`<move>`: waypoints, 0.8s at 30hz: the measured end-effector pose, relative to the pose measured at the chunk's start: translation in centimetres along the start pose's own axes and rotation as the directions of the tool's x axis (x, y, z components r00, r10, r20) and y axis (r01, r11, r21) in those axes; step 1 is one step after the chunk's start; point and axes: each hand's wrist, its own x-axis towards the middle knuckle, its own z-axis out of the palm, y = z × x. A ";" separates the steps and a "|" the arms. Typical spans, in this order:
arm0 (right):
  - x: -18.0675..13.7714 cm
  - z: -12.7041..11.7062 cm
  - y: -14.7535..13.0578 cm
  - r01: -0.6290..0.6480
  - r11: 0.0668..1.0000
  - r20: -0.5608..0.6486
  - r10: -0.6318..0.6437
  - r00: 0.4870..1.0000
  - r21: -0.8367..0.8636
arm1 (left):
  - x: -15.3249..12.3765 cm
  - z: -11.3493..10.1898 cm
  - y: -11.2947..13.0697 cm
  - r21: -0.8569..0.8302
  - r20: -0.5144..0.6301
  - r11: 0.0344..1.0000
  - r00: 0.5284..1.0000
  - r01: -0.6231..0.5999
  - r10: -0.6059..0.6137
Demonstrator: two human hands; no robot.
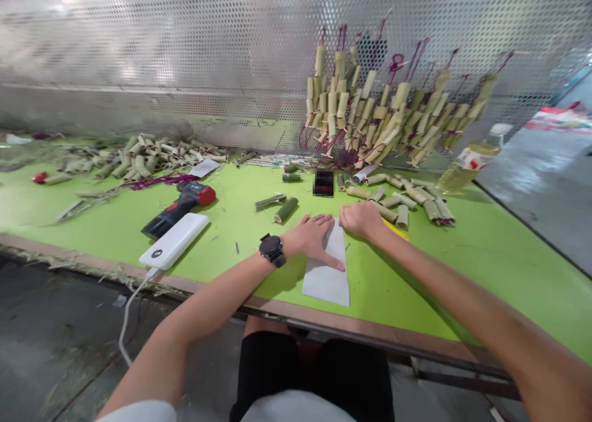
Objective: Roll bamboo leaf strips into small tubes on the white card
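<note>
A white sheet of paper [326, 284], long and narrow, lies on the green tabletop near its front edge. My left hand [314, 238], with a black watch on the wrist, presses flat on it, fingers stretched forward and thumb out to the side. At the sheet's far right corner my right hand [361, 219] is closed and rests on the table; its fingertips are turned away, so what they grip is hidden. A yellow object [396, 229] pokes out from beneath the right wrist, mostly covered. Just beyond my left hand lie green bamboo pieces [286, 210].
A cordless drill [178, 210] and a white power bank [176, 242] with a cable lie left. Cut bamboo pieces [139, 157] are heaped behind them. Strung bamboo bundles [383, 113] lean on the perforated metal panel [185, 58]. A bottle of yellow liquid [472, 163] stands right.
</note>
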 end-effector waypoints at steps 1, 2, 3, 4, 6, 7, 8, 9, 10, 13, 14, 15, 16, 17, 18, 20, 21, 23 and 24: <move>0.4 0.1 0.2 -0.004 1.000 0.003 0.004 1.000 -0.004 | 0.0 -0.1 0.0 -0.002 0.002 1.000 1.000 0.002 -0.002; 0.7 0.1 0.2 -0.011 1.000 0.006 0.011 1.000 -0.005 | 0.0 -0.1 0.1 -0.005 0.004 1.000 1.000 0.003 -0.003; 0.6 0.1 0.2 -0.017 1.000 0.010 0.017 1.000 -0.002 | 0.0 -0.1 0.1 -0.009 0.005 1.000 1.000 0.004 -0.004; 0.3 0.0 0.1 -0.020 1.000 0.017 0.020 1.000 0.004 | -0.1 -0.2 0.1 -0.013 0.006 1.000 1.000 0.005 -0.005; -0.9 -0.3 -0.3 -0.011 1.000 0.036 0.010 0.999 0.016 | -0.1 -0.2 0.1 -0.017 0.008 1.000 1.000 0.003 -0.003; -1.7 -0.5 -0.6 -0.001 1.000 0.046 0.000 0.999 0.020 | -0.1 -0.1 0.1 -0.019 0.008 1.000 1.000 0.002 -0.002; -2.5 -0.7 -0.8 0.010 1.000 0.054 -0.011 0.998 0.023 | -0.1 -0.1 0.1 -0.021 0.005 1.000 1.000 0.000 0.000; -3.2 -0.8 -1.1 0.020 0.999 0.057 -0.021 0.998 0.026 | -0.1 -0.1 0.1 -0.022 0.002 1.000 1.000 -0.002 0.002; -3.8 -0.9 -1.2 0.025 0.999 0.057 -0.027 0.998 0.028 | -0.1 -0.1 0.1 -0.025 -0.001 1.000 1.000 -0.004 0.004; -4.0 -0.9 -1.2 0.018 0.999 0.058 -0.020 0.998 0.029 | -0.2 -0.1 0.1 -0.029 0.001 1.000 1.000 -0.006 0.007; -3.6 -0.8 -1.0 0.001 1.000 0.061 -0.003 0.998 0.025 | -0.2 -0.1 0.2 -0.027 0.005 1.000 1.000 -0.007 0.007; -3.0 -0.7 -0.8 -0.020 1.000 0.062 0.019 0.998 0.018 | -0.2 -0.1 0.2 -0.023 0.009 1.000 1.000 -0.007 0.007; -2.3 -0.5 -0.6 -0.040 0.999 0.061 0.039 0.997 0.010 | -0.2 -0.2 0.2 -0.018 0.014 1.000 1.000 -0.006 0.006; -1.5 -0.4 -0.4 -0.054 0.999 0.055 0.054 0.997 0.004 | -0.2 -0.2 0.2 -0.013 0.018 1.000 1.000 -0.002 0.002; -0.9 -0.3 -0.1 -0.060 0.998 0.048 0.060 0.997 0.000 | -0.2 -0.2 0.2 -0.008 0.022 1.000 1.000 0.003 -0.003; 0.1 -0.1 0.2 -0.046 0.999 0.035 0.045 0.998 0.005 | -0.1 -0.3 0.1 0.004 0.025 1.000 1.000 0.014 -0.014; 0.3 -0.1 0.3 -0.040 0.999 0.030 0.040 0.999 0.011 | 0.0 -0.3 0.1 0.009 0.024 1.000 1.000 0.019 -0.019; 0.1 -0.2 0.3 -0.038 0.999 0.019 0.037 0.999 0.025 | 0.0 -0.3 0.0 0.013 0.018 1.000 1.000 0.023 -0.023; -0.2 -0.3 0.3 -0.035 0.999 0.010 0.035 0.999 0.034 | 0.1 -0.3 0.0 0.011 0.014 1.000 1.000 0.024 -0.024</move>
